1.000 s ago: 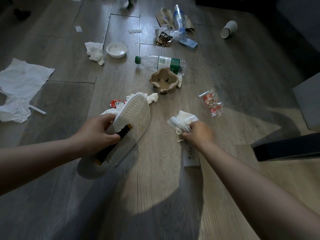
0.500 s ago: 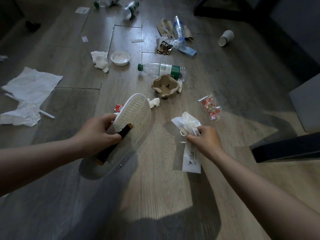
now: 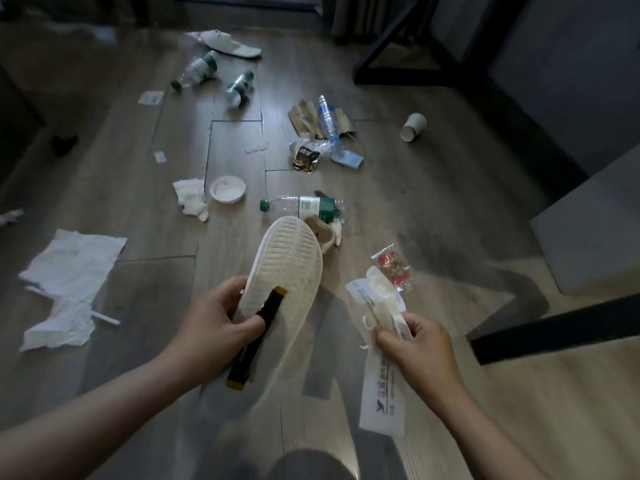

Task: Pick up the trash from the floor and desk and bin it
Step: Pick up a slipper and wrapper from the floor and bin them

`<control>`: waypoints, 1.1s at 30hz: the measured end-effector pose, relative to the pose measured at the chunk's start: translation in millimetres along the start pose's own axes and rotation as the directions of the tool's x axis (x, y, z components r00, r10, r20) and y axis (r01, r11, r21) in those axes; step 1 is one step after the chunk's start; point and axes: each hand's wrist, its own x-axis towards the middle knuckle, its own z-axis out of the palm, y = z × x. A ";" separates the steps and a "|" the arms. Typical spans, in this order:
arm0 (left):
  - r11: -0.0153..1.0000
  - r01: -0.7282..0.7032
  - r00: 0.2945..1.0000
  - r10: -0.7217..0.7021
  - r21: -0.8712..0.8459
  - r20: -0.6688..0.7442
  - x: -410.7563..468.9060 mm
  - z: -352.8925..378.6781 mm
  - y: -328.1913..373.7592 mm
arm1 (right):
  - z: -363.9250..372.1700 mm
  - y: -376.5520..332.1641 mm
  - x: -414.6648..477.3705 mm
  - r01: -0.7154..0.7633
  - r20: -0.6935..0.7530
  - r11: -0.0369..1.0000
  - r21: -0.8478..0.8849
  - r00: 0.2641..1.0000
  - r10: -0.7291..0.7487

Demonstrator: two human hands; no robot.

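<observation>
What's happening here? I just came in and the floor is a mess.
A person is clearing litter. The left hand holds a white shoe, sole up, plus a black marker; the right hand grips a white paper wrapper. Bottles, tissues and a paper cup lie on the wooden floor.

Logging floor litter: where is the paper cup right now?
Head view, upper right: the paper cup lies on its side on the floor, right of the clear bottle, near the black frame.
</observation>
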 end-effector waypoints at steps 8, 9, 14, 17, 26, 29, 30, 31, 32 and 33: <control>0.997 0.082 0.996 -0.082 0.001 -0.035 -21.7 -43.3 132.8 | -75.3 -133.7 -30.1 -0.123 -0.029 0.988 0.094 0.992 0.127; 0.996 0.089 0.995 -0.089 -0.006 -0.042 -30.1 -54.5 161.2 | -91.8 -159.7 -38.9 -0.138 -0.034 0.985 0.108 0.989 0.142; 0.994 0.091 0.995 -0.093 -0.054 -0.021 -69.6 -97.3 292.4 | -166.7 -269.4 -77.2 -0.127 -0.069 0.979 0.159 0.988 0.139; 0.997 0.054 0.998 -0.055 -0.061 -0.015 -95.7 -125.3 389.3 | -231.0 -354.1 -104.7 -0.061 -0.140 0.974 0.219 0.986 0.093; 0.981 -0.084 0.991 0.101 -0.175 0.090 -168.4 -183.0 659.2 | -422.0 -573.0 -187.8 0.184 -0.397 0.955 0.232 0.914 -0.080; 0.968 -0.130 0.976 0.163 -0.213 0.144 -198.3 -179.4 730.5 | -474.3 -614.2 -218.4 0.249 -0.450 0.940 0.232 0.885 -0.123; 0.962 -0.151 0.971 0.188 -0.227 0.147 -206.5 -176.2 750.4 | -489.6 -624.6 -226.6 0.267 -0.464 0.935 0.235 0.876 -0.133; 0.955 -0.166 0.968 0.206 -0.247 0.144 -214.6 -173.3 770.9 | -504.9 -634.9 -234.4 0.286 -0.475 0.930 0.232 0.867 -0.148; 0.945 -0.185 0.965 0.227 -0.268 0.133 -222.6 -170.7 790.0 | -520.8 -645.4 -243.4 0.301 -0.485 0.926 0.229 0.860 -0.159; 0.935 -0.211 0.959 0.254 -0.286 0.123 -231.2 -167.2 808.4 | -537.9 -654.8 -254.8 0.317 -0.496 0.923 0.221 0.851 -0.173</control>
